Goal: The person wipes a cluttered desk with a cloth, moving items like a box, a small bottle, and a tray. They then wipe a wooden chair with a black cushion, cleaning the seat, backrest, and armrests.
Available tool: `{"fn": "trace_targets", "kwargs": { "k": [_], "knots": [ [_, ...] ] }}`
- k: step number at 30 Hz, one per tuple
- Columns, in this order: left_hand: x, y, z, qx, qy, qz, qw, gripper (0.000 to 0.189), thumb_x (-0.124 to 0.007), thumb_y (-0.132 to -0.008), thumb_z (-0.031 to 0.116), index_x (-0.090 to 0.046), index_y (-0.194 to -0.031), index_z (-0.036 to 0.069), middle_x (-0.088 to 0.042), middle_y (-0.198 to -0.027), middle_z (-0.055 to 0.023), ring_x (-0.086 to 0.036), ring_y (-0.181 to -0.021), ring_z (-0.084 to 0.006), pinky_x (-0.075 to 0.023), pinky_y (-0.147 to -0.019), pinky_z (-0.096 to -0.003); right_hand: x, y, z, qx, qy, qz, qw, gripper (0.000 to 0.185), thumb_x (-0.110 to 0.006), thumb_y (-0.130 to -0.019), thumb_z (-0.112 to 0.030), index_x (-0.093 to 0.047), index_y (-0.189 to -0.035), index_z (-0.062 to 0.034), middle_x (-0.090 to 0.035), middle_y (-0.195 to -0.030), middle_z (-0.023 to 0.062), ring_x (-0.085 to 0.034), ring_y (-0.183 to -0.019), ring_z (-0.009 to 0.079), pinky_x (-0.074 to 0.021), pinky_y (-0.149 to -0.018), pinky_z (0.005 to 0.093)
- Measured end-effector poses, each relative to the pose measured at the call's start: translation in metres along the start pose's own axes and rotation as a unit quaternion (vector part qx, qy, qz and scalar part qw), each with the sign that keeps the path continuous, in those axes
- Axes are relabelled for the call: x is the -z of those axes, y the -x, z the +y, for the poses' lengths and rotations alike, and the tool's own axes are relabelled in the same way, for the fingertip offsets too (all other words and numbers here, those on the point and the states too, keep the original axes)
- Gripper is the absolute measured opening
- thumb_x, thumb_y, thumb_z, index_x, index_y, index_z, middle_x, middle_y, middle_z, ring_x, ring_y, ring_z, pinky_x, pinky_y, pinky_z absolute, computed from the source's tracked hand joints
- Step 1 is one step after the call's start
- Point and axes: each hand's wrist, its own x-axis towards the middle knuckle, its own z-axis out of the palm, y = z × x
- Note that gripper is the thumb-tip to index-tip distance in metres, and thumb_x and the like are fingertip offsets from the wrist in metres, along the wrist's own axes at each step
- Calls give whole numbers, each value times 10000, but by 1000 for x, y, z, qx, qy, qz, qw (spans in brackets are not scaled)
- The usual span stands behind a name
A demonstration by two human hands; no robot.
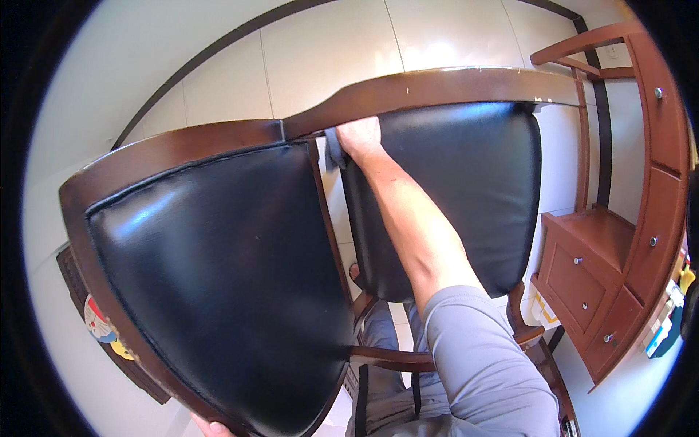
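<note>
A wooden armchair with black padding fills the middle. Its padded backrest (218,273) lies left, and the black seat cushion (464,191) lies right. My right hand (360,136) reaches across the seat to the far armrest (437,90), near where it meets the backrest frame. A dark grey cloth (333,150) is in that hand, hanging beside the fingers, which are partly hidden at the armrest's inner edge. At the bottom left, part of my left hand (213,427) holds the backrest's wooden frame (158,377); most of it is out of view.
A reddish-brown wooden desk (663,196) with drawers stands at the right, with a small cabinet (579,267) and several items on its top. The near armrest (393,359) crosses before my legs. Behind the chair are floor tiles (327,60) and a dark skirting strip (229,41).
</note>
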Motion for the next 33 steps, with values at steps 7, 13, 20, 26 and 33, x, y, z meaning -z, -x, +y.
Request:
{"fn": "trace_targets", "kwargs": {
  "k": [7, 13, 20, 26, 33],
  "knots": [
    [3, 7, 2, 28, -73, 47, 996, 833, -414, -1108, 582, -367, -1550, -123, -441, -1557, -298, -459, -1411, -388, -344, -1198, -510, -22, 5, -65, -32, -249, 147, 957, 256, -619, -930, -168, -737, -1105, -24, -726, -1173, 234, -697, -1045, 436, -548, -926, 547],
    [4, 1, -8, -2, -89, 59, 994, 828, -415, -1103, 574, -362, -1559, -116, -436, -1563, -313, -451, -1413, -403, -333, -1205, -514, 32, 75, -105, -259, -445, 70, 854, 459, -573, -1061, -390, -638, -1264, 16, -693, -1196, 309, -643, -1150, 516, -513, -990, 542],
    [4, -3, 0, -5, -75, 8, 997, 703, -241, -1148, 506, -313, -1624, -7, -419, -1616, -193, -388, -1493, -309, -251, -1251, -437, 86, 260, -103, -352, -361, -241, 829, 578, -406, -1114, -452, -663, -1296, 32, -712, -1161, 340, -667, -1150, 515, -521, -1011, 550],
    [0, -7, 2, -73, -101, 4, 992, 636, -298, -1172, 382, -338, -1583, -101, -461, -1563, -261, -453, -1421, -352, -299, -1215, -432, 117, 398, -97, -211, -140, -599, 760, 663, -326, -1091, -450, -737, -1235, 50, -695, -1307, 302, -657, -1281, 419, -499, -1115, 522],
    [-5, -8, 11, -81, -83, 9, 993, 589, -335, -1170, 359, -392, -1562, -78, -517, -1517, -244, -475, -1408, -344, -308, -1208, -411, 40, 418, -60, -303, -55, -612, 728, 561, -401, -1051, -383, -698, -1381, -42, -599, -1515, 209, -568, -1427, 350, -469, -1173, 442]
  ]
}}
